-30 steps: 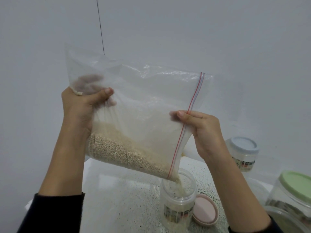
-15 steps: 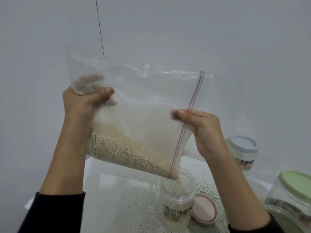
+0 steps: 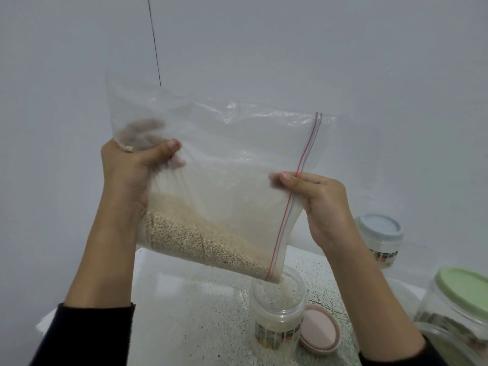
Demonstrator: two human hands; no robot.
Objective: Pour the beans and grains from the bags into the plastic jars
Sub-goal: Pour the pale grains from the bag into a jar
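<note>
A clear zip bag (image 3: 232, 159) with a red and blue seal strip is held tilted in the air, its open corner down over an open plastic jar (image 3: 277, 313). Pale grains (image 3: 195, 241) lie along the bag's lower edge and stream into the jar. My left hand (image 3: 132, 175) grips the bag's bottom corner, thumb in front and fingers behind the plastic. My right hand (image 3: 322, 204) pinches the bag at the seal strip, above and right of the jar.
The jar's pink lid (image 3: 320, 330) lies beside it on the speckled white table (image 3: 190, 313). A jar with a blue lid (image 3: 380, 241) stands behind at right. A green-lidded jar (image 3: 459, 307) is at the right edge. A grey wall rises behind.
Grains keep sliding toward the bag's lower corner and into the jar. Both hands hold nearly the same pose.
</note>
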